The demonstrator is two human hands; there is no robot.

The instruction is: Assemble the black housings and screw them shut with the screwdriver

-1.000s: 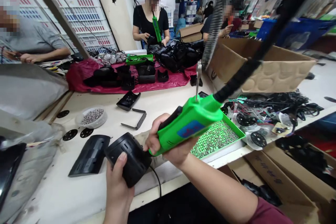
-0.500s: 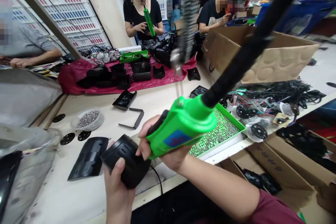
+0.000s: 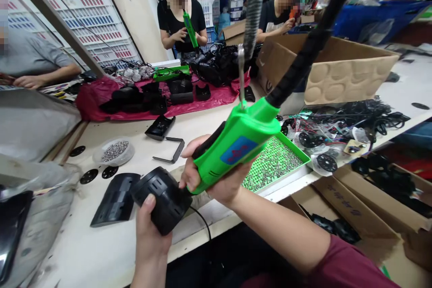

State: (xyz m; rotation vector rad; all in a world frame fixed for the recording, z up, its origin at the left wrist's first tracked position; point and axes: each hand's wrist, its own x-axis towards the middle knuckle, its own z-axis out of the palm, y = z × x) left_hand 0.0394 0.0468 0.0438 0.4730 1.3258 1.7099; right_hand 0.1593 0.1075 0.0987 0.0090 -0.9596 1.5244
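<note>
Holding the bright-green plastic power screwdriver [image 3: 229,148], the right hand [image 3: 222,184] works at the rounded black plastic housing [image 3: 164,198] the left hand [image 3: 150,234] clasps; screwing looks unfinished, a curved black plastic panel [image 3: 116,200] lying loose.

Smooth plastic forms the screwdriver [image 3: 229,146] and casing [image 3: 168,202], amid shiny metal screws [image 3: 273,164], a matt cardboard box [image 3: 351,76] and wrinkled sheeting [image 3: 92,101].
</note>
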